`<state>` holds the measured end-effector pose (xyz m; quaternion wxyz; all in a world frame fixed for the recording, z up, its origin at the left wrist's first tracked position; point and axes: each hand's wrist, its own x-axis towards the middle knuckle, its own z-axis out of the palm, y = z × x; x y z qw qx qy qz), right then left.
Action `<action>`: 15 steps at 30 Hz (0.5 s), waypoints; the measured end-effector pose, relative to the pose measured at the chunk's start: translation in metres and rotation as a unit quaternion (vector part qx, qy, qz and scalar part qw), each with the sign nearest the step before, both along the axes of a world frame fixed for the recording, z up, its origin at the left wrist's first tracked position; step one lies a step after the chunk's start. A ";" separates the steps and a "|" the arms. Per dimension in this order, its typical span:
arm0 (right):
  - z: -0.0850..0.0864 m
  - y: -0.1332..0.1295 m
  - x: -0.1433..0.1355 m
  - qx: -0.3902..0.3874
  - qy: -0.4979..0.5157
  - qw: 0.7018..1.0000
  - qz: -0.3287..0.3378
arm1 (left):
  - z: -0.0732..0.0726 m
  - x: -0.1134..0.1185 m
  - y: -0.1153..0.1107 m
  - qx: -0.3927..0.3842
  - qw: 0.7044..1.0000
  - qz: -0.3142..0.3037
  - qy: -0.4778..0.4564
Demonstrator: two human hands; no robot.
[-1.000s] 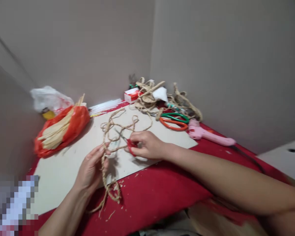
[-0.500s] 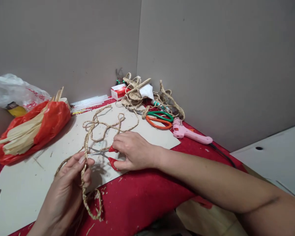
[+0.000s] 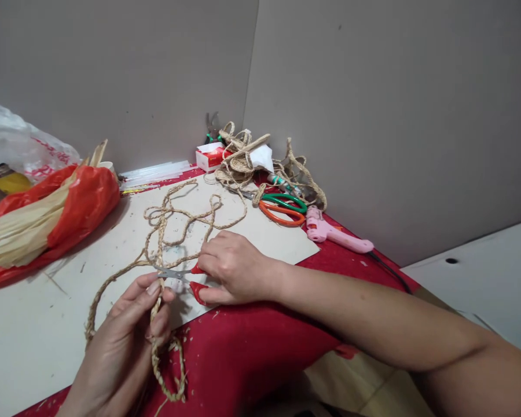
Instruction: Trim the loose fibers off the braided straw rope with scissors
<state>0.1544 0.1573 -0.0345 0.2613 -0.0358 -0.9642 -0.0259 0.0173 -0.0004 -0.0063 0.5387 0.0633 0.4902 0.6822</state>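
Observation:
My left hand (image 3: 132,318) pinches a braided straw cord (image 3: 156,347) between thumb and fingers, and a loop of it hangs below over the table's front edge. My right hand (image 3: 234,269) is closed on the red handles of small scissors (image 3: 176,274). Their blades lie across the cord just above my left fingertips; whether it is cut through I cannot tell. More thin braid (image 3: 191,219) winds over the pale board beyond my hands, and a thicker length (image 3: 96,298) curves to the left of my left hand.
A red plastic bag (image 3: 93,194) with pale straw strips lies at left, near a clear bag (image 3: 21,139). Behind are glue sticks (image 3: 156,172), a small box (image 3: 209,157) and heaped braid (image 3: 238,162). Larger scissors (image 3: 284,209) and a pink glue gun (image 3: 338,236) lie at right.
My left hand and the cord have shifted slightly right. The scissor blades now cross the cord, nearer to closed than before. The view has moved a little.

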 end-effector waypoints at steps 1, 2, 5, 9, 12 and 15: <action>0.000 0.000 0.000 0.003 0.005 1.000 0.005 | 0.000 0.000 0.000 0.001 1.000 0.003 -0.001; -0.001 -0.001 0.000 0.007 0.007 1.000 0.010 | -0.001 0.000 0.001 0.002 1.000 0.007 -0.002; -0.001 0.000 0.000 0.014 0.001 1.000 0.022 | -0.001 0.001 0.003 0.006 1.000 0.008 -0.002; -0.001 0.003 0.000 -0.019 0.000 1.000 0.022 | 0.000 0.000 0.002 0.010 1.000 0.023 0.007; 0.001 0.005 0.001 -0.053 0.004 0.998 0.013 | 0.001 -0.002 0.001 0.011 0.999 0.047 0.013; 0.004 0.006 0.004 -0.060 0.008 0.998 0.001 | 0.004 -0.005 0.002 0.011 0.996 0.078 0.029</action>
